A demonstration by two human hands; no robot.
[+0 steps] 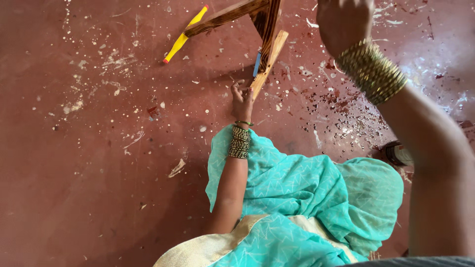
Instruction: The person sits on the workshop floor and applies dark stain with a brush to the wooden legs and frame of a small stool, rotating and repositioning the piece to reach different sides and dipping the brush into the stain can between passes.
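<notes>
The foot of a scorched, grainy wooden frame (pixel 264 49), slanting far-right to near-left, is pinched by the left hand (pixel 242 99); the raised right hand (pixel 344 22) is seen clenched.

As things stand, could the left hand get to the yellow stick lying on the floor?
Probably yes. The left hand rests at the lower end of the wooden frame, and the yellow stick lies up and to its left across bare red floor. Only the frame's dark bar overlaps the stick's far end.
</notes>
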